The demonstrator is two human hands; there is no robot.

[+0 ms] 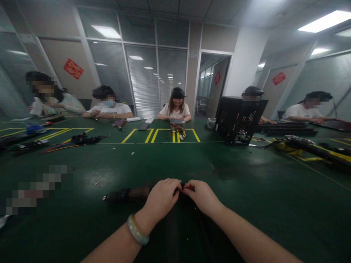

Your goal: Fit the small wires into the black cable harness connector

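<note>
A dark, roughly cylindrical tool (128,194) lies on the near part of the green counter (236,175), just left of the middle, stretched sideways. A short bright metal tip pokes out at its left end; next comes a black ringed section, then a brownish, faintly glossy barrel that runs right until the fingers hide it. The left hand (163,197) comes in from the near left, palm down, wrist bent, fingers curled and clamped over the tool's right end. The right hand (201,197) reaches in from the near right and faces it, thumb and forefinger pinched together on what looks like a dark cord (202,223), which trails toward the near edge. The fingertips of the two hands almost meet, and the small part between them is too hidden to make out. A pale green bangle (134,230) circles the left wrist. Farther left, a small pale scrap (97,183) sits just beyond the tool's tip, and a bundle of coloured cables (85,138) lies past it. At the far middle, a grey box with wires (177,127) stands among yellow lines (196,135), a seated person (175,109) behind it; to the right of that rises a black computer case (240,120)
</note>
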